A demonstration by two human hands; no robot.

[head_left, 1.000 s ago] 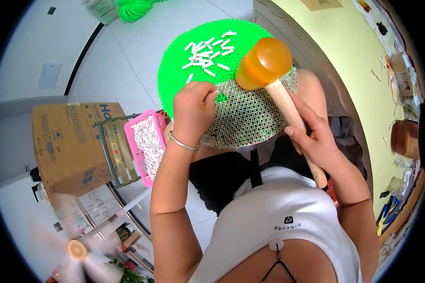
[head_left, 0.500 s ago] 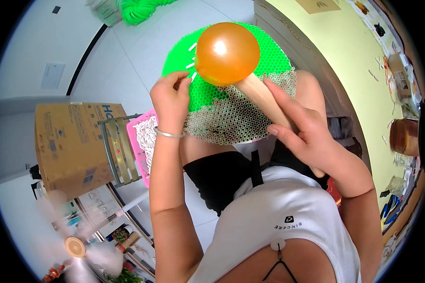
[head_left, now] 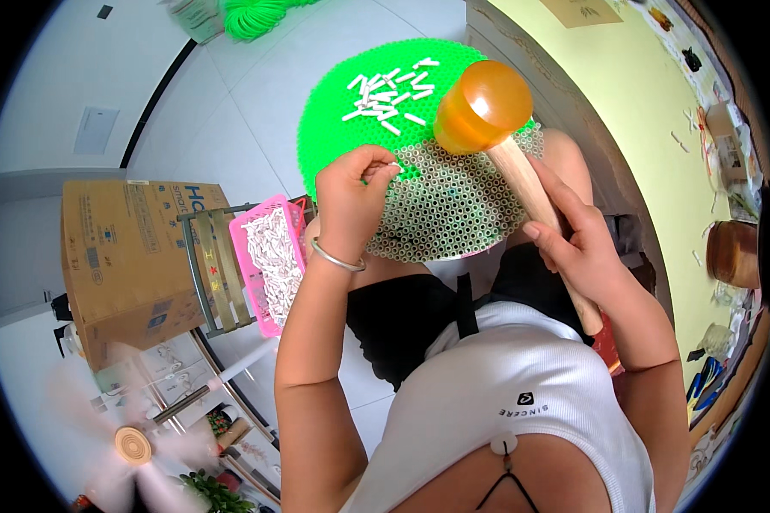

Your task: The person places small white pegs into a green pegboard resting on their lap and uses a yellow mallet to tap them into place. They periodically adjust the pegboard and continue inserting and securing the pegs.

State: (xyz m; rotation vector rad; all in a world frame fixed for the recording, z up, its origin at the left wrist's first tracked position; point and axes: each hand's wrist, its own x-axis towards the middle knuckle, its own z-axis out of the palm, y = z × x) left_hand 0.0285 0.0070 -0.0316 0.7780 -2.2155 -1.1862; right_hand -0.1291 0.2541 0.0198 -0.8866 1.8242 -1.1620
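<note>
A bright green round mat of small round cells (head_left: 334,111) lies over my knees. Pale tube ends (head_left: 453,201) fill its near part. Loose short white sticks (head_left: 383,94) are heaped on its far half. My left hand (head_left: 351,192) is closed in a pinch over the border of the filled part, with a small white stick (head_left: 396,168) at its fingertips. My right hand (head_left: 580,248) grips the wooden handle of a mallet (head_left: 522,175). Its orange, see-through head (head_left: 481,109) hangs over the mat's right side, left of the far table edge.
At my left, a pink basket (head_left: 239,239) full of white sticks rests on a slatted folding stool (head_left: 218,265). Beside it stands a cardboard box (head_left: 137,256). A running fan (head_left: 133,445) is at lower left. A pale yellow table (head_left: 659,154) with scattered items runs along the right.
The mallet has moved right and toward me, uncovering the heap of white sticks. My left hand has moved right and nearer, to the edge of the filled part.
</note>
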